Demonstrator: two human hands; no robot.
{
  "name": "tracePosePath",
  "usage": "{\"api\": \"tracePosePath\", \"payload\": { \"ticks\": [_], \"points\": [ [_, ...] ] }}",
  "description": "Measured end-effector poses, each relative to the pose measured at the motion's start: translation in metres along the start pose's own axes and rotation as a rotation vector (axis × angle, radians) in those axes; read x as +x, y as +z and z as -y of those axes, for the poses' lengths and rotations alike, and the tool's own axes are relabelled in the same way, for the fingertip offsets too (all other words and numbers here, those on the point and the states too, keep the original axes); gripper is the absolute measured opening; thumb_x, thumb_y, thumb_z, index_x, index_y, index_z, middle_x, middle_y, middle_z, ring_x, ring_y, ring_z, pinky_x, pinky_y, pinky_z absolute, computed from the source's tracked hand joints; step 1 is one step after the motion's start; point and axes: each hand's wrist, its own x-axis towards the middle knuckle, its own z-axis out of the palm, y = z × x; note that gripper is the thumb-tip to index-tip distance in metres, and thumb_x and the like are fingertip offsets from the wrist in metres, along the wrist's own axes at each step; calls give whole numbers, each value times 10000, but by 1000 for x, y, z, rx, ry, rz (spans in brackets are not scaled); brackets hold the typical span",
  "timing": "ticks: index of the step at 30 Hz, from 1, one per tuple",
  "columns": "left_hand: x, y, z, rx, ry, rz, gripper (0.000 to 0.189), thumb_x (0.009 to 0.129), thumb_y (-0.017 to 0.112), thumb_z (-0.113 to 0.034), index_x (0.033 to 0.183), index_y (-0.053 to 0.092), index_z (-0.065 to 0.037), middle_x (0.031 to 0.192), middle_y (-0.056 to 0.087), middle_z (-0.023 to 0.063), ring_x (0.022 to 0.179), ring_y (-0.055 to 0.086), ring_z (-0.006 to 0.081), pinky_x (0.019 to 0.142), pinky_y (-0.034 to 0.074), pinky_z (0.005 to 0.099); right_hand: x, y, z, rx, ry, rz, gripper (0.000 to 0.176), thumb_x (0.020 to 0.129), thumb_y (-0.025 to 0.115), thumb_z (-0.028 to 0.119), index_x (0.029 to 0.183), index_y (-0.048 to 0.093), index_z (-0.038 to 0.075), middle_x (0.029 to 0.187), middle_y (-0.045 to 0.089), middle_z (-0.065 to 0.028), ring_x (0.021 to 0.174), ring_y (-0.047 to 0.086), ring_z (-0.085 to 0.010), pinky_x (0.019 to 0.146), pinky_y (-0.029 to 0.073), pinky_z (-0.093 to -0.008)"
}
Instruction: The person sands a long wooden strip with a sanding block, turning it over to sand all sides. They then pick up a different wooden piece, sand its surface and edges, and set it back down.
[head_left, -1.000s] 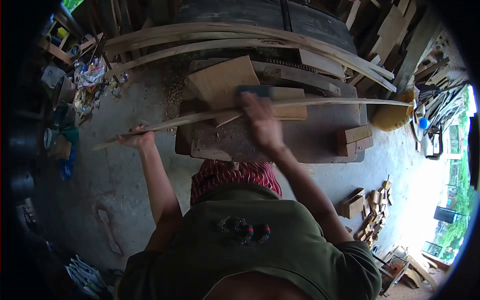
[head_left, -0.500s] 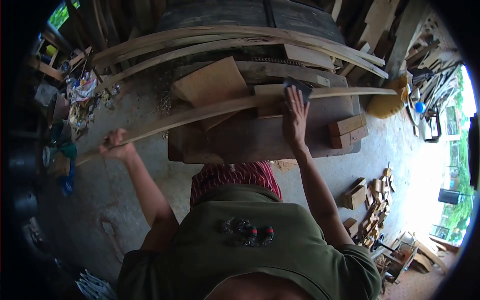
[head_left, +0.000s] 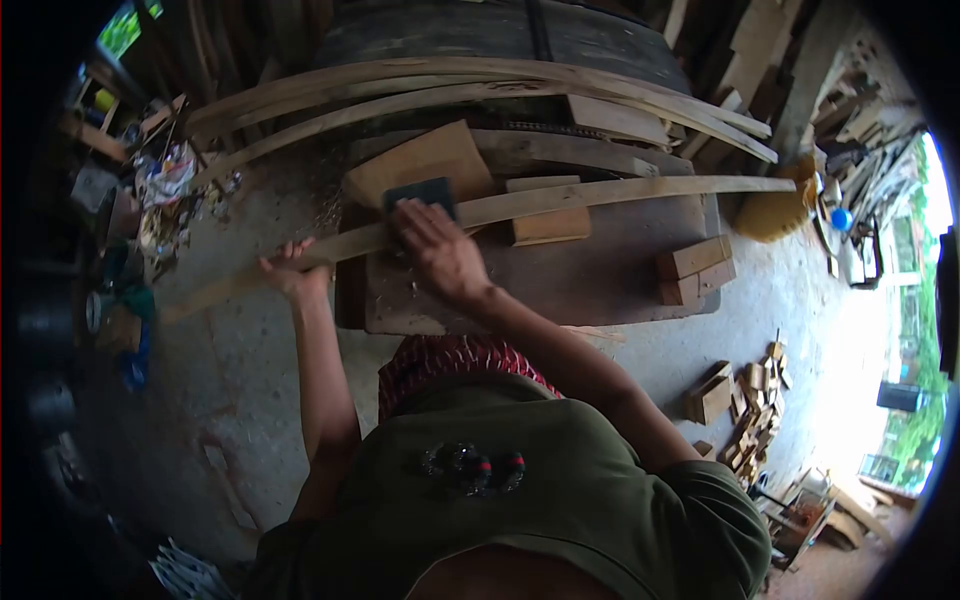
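A long, thin wooden strip (head_left: 620, 191) lies across a low wooden bench (head_left: 600, 285), its left end reaching out past the bench edge. My left hand (head_left: 298, 272) grips the strip just left of the bench, fingers wrapped round it. My right hand (head_left: 440, 252) lies over the strip with fingers stretched, pressing a dark flat sheet (head_left: 422, 192) onto it. The underside of the sheet is hidden. Beneath the strip are a flat board (head_left: 425, 165) and a small wood block (head_left: 550, 227).
More long strips (head_left: 400, 75) lie behind the bench. Two wood blocks (head_left: 697, 270) sit at its right end. Offcuts (head_left: 755, 410) are piled on the floor at right, near a yellow sack (head_left: 775, 210). Clutter (head_left: 165, 180) stands at the left.
My right hand has moved left along the strip with the dark sheet. My left hand has shifted right along the strip, closer to the bench.
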Motion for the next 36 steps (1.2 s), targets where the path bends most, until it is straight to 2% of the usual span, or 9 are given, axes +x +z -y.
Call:
{"api": "tracePosePath", "payload": {
  "ticks": [4, 10, 13, 15, 21, 26, 30, 33, 36],
  "points": [
    [18, -16, -25, 33, 60, -104, 605, 1017, 276, -600, 665, 381, -119, 539, 303, -4, 524, 320, 152, 614, 385, 331, -17, -12, -16, -8, -32, 72, 561, 868, 489, 118, 1422, 453, 40, 1525, 389, -154, 1427, 344, -315, 1192, 267, -438],
    [31, -52, -90, 30, 131, -103, 609, 1015, 302, -603, 695, 420, -98, 561, 352, 16, 560, 370, 176, 631, 401, 328, -114, -99, -121, -106, 386, -175, 541, 878, 481, 24, 1419, 471, 52, 1505, 413, -168, 1402, 380, -341, 1166, 293, -459],
    [47, -66, -99, 43, 149, -92, 611, 1014, 314, -604, 721, 446, -84, 618, 420, 39, 615, 431, 198, 688, 441, 349, -115, -94, -135, -441, 368, -150, 530, 874, 484, 16, 1404, 478, 37, 1479, 434, -187, 1380, 395, -381, 1161, 297, -478],
    [45, -58, -85, 49, 156, -82, 611, 1013, 318, -605, 733, 455, -79, 656, 461, 52, 649, 467, 209, 731, 468, 361, -99, -77, -112, -190, 444, -300, 532, 874, 483, 18, 1406, 470, 22, 1475, 438, -189, 1381, 391, -390, 1165, 292, -476],
    [-20, 3, 27, 244, -55, -186, 618, 998, 312, -633, 741, 468, -93, 729, 549, 55, 726, 534, 214, 852, 496, 377, -60, -56, -54, -46, 237, -121, 606, 821, 505, 6, 1424, 440, 11, 1488, 426, -185, 1402, 379, -340, 1172, 286, -461],
    [67, -65, -72, 27, -65, -3, 673, 972, 298, -687, 625, 447, -129, 601, 488, 20, 680, 517, 191, 799, 474, 404, -91, -84, -110, -114, 353, -163, 645, 813, 490, -8, 1451, 411, 29, 1532, 370, -170, 1432, 333, -324, 1187, 250, -455],
    [65, -74, -130, 180, 52, -170, 672, 975, 286, -687, 646, 484, -135, 619, 505, 10, 667, 513, 187, 832, 462, 369, -115, -95, -152, -215, 491, -305, 637, 825, 489, -12, 1455, 412, 39, 1537, 366, -169, 1438, 324, -328, 1183, 247, -463],
    [38, -64, -105, 154, 72, -131, 664, 974, 283, -690, 717, 512, -122, 661, 527, 9, 694, 521, 188, 870, 447, 351, -110, -92, -146, -255, 605, -386, 634, 829, 491, -9, 1456, 410, 36, 1528, 382, -168, 1430, 339, -333, 1175, 259, -467],
    [7, -41, -26, 239, 12, -117, 665, 982, 260, -681, 745, 510, -113, 689, 545, 12, 734, 530, 176, 901, 436, 353, -84, -85, -105, -177, 414, -263, 590, 825, 527, 32, 1410, 456, 19, 1491, 421, -178, 1392, 391, -334, 1160, 289, -472]
  ]
}}
